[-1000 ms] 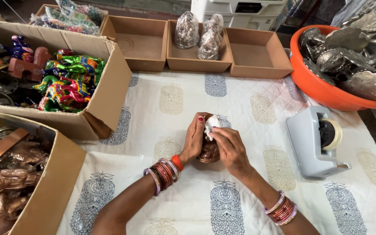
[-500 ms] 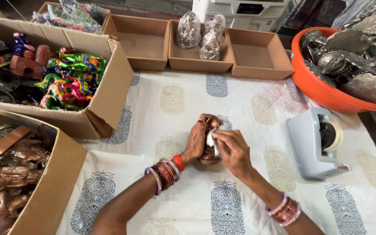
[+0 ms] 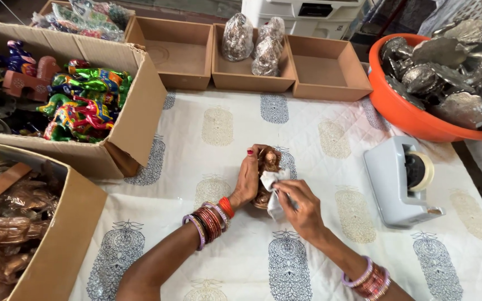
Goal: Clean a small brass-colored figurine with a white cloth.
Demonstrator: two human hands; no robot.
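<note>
A small brown metal figurine (image 3: 268, 163) stands upright on the white patterned tablecloth (image 3: 218, 128) near the middle. My left hand (image 3: 248, 181) wraps around its left side and holds it steady. My right hand (image 3: 302, 205) grips a small white cloth (image 3: 271, 187) and presses it against the figurine's front and lower part. Both wrists carry stacks of red and gold bangles. The figurine's base is hidden by my fingers and the cloth.
A grey tape dispenser (image 3: 403, 181) sits to the right. An orange tub (image 3: 403, 111) holds silver pieces. Three shallow cardboard trays (image 3: 330, 69) line the far edge, the middle one with wrapped figures (image 3: 252, 42). At left, open boxes hold colourful toys (image 3: 85, 103) and copper figurines (image 3: 6, 234).
My right hand has slid the white cloth down from the figurine's top to its front and lower part. The left hand keeps its hold.
</note>
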